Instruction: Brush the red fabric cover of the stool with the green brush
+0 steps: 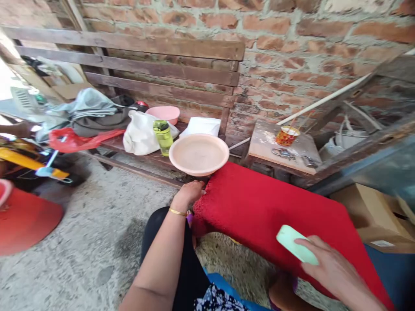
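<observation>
A red cloth (pixel 259 205) with a lacy left edge covers a long, low table or bench in front of me. My left hand (pixel 190 192) is closed at that lacy edge, near the cloth's far left corner, with the fingertips partly hidden. Over the near right part of the cloth, my right hand (pixel 326 261) grips a pale green oblong block (pixel 293 242) with rounded corners. Its underside is hidden, so its exact kind does not show. Just beyond my left hand sits a wide beige basin (pixel 199 156).
On the wooden bench (pixel 136 162) are a green bottle (pixel 163 139), a white bag (pixel 141 134) and a pink bowl (pixel 164 113). A small table (pixel 259 149) holds a patterned cup (pixel 287 136). A cardboard box (pixel 372 216) stands right; a red tub (pixel 29 222) stands left.
</observation>
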Demonstrator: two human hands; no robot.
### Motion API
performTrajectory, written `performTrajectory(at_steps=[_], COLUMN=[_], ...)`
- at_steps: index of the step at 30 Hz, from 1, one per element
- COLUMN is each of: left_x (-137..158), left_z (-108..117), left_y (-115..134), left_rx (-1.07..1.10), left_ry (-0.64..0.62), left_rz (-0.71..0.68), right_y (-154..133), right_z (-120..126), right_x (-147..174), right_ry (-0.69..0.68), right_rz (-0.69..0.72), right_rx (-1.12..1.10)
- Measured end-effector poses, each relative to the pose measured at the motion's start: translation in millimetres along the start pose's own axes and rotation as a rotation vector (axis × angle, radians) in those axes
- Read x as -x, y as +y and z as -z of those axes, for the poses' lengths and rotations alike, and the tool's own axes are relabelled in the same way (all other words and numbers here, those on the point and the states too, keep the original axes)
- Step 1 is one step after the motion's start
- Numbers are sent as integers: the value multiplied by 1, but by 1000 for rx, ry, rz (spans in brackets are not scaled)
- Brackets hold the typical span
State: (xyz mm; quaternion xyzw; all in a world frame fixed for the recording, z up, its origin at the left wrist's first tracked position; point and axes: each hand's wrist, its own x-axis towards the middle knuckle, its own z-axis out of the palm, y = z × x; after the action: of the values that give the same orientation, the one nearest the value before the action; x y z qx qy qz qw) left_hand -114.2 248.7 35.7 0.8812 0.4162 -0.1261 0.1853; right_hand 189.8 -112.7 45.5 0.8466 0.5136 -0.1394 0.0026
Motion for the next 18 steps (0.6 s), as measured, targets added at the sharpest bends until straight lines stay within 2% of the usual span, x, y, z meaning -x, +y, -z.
performTrajectory(at_steps=[3, 5, 7, 9, 10, 12, 15, 18], left_x=[0, 1, 1, 3, 3, 5, 8, 9], left_z=[1, 1, 2, 4, 5, 7, 8, 6], left_y=[-2, -2, -1, 0, 1, 1, 3, 3], left_rx=[11, 7, 0, -2, -2, 2, 18, 23], left_ry=[-6, -16, -20, -18, -14, -4, 10, 1], left_rz=[17, 24, 29, 25, 21, 15, 5, -14], right_y=[-128, -195, -236, -246, -239, -203, -104, 2], right_z=[-2, -7, -16, -28, -34, -46, -63, -76], right_x=[-43, -63, -76, -79, -77, -64, -29, 11], right_ry=[-136, -141, -132, -127, -123, -108, -47, 19], right_rz=[185, 299, 380, 428, 443, 450, 376, 179], right_rx=[2, 11, 16, 25, 34, 61, 106, 144])
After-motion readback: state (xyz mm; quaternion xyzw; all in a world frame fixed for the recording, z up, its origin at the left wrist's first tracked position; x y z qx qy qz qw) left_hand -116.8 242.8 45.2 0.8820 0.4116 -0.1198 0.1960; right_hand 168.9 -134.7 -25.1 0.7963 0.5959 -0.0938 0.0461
